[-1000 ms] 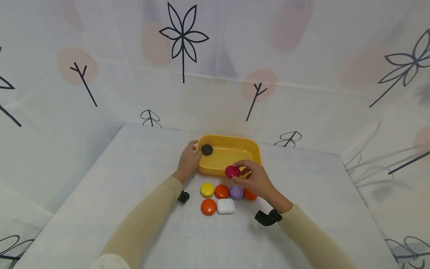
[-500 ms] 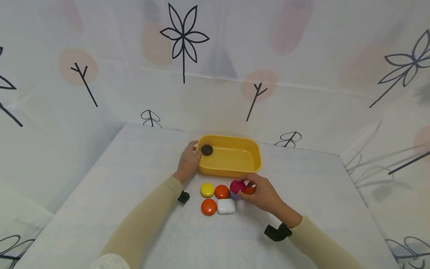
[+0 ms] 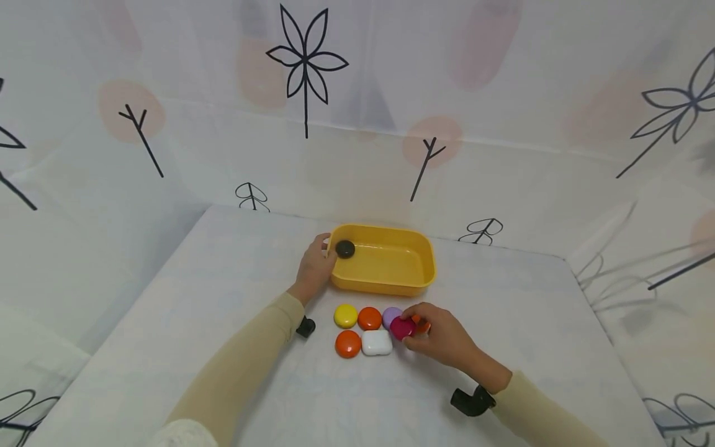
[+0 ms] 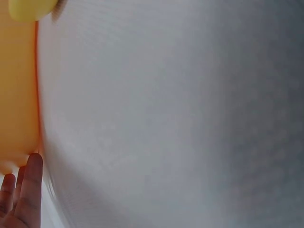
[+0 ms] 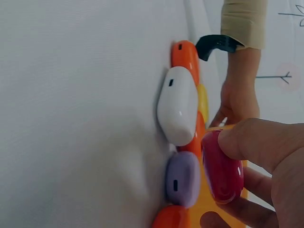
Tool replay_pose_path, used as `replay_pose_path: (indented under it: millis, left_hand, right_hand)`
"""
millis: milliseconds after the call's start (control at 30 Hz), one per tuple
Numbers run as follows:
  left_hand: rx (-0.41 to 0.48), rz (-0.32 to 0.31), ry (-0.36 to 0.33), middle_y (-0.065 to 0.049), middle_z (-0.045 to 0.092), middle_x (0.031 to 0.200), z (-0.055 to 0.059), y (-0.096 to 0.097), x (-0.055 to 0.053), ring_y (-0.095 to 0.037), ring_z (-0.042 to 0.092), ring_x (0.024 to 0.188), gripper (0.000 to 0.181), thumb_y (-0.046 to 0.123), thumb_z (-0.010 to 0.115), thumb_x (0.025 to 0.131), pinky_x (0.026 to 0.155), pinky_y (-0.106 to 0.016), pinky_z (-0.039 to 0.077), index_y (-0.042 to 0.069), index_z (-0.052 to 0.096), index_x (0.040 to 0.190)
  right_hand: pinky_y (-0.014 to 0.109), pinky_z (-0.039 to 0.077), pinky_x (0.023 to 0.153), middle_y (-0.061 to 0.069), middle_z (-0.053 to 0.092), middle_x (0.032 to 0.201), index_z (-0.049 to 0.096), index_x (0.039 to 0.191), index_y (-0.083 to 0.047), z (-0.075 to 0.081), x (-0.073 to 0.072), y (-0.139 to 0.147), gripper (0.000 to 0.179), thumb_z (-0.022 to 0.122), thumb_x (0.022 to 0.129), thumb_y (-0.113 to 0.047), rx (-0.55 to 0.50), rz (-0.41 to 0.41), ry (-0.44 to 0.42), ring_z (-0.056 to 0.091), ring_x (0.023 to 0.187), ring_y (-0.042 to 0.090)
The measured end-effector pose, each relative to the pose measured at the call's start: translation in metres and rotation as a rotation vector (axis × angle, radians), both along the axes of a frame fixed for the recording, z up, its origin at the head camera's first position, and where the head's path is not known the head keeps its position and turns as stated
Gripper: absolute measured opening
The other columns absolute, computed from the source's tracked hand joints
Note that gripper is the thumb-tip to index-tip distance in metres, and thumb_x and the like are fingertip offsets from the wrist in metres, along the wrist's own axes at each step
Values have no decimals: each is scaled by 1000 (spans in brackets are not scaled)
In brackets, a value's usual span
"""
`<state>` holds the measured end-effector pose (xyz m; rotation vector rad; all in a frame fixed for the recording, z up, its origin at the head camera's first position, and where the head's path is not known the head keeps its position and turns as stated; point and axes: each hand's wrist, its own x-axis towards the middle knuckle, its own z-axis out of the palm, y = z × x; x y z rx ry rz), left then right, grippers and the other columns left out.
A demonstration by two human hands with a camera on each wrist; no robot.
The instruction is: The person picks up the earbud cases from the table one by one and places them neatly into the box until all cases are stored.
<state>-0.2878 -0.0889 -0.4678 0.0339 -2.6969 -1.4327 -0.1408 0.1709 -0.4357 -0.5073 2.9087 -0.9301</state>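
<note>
My left hand grips the left end of a yellow plastic tray, thumb over the rim and fingers outside. A round black bead lies inside, near that thumb. Between thumb and fingers, my right hand pinches a glossy crimson bead, close over the row in front of the tray. It overlaps the purple bead in the head view, to the right of a white rounded-rectangle bead. Small slots show in the sides of the purple and white ones in the right wrist view.
Left of the purple bead sit an orange bead and a yellow bead. Another orange bead touches the white one's left side. A third orange bead is partly hidden by my right fingers. Patterned cloth rises behind the white tabletop.
My right hand has carried the crimson bead from over the tray's front edge down toward me and slightly right, past the purple bead. The left hand and tray have stayed put.
</note>
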Motion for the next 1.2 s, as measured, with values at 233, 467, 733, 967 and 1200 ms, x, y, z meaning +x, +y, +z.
replay_pose_path:
  millis: [233, 467, 733, 967, 1200]
  left_hand:
    - [-4, 5, -1, -5, 53, 112, -1, 1, -2, -18, 52, 94, 50, 25, 45, 80, 78, -34, 45, 22, 37, 130]
    - [-16, 0, -1, -6, 53, 114, 0, 0, -2, -19, 52, 96, 50, 25, 45, 81, 79, -34, 45, 21, 36, 130]
    - [-1, 4, -9, -6, 52, 114, -1, 1, -2, -19, 52, 95, 50, 25, 44, 81, 77, -34, 45, 22, 36, 131]
    - [-11, 1, -20, -6, 52, 115, -3, 2, -3, -19, 51, 97, 51, 26, 44, 81, 79, -35, 45, 22, 35, 131]
    - [-7, 18, -25, -4, 52, 113, -3, 2, -2, -18, 51, 95, 50, 25, 44, 81, 78, -34, 45, 24, 35, 130]
  right_hand:
    - [21, 47, 65, -19, 54, 88, 57, 94, -30, -7, 4, 4, 38, 76, 61, -29, 62, -8, -4, 49, 78, 7]
    - [22, 46, 66, -20, 52, 85, 56, 93, -31, -15, 5, 6, 37, 76, 61, -29, 87, -6, -4, 48, 76, 6]
    - [22, 46, 66, -19, 52, 81, 56, 90, -32, -20, 7, 5, 36, 77, 60, -30, 112, -11, -14, 48, 76, 8]
    - [22, 45, 66, -18, 53, 81, 58, 92, -28, -22, 11, 7, 35, 76, 61, -29, 95, 24, 17, 48, 75, 7]
    - [18, 43, 64, -18, 53, 81, 58, 92, -29, -22, 12, 7, 36, 76, 60, -31, 152, 28, 13, 47, 75, 5]
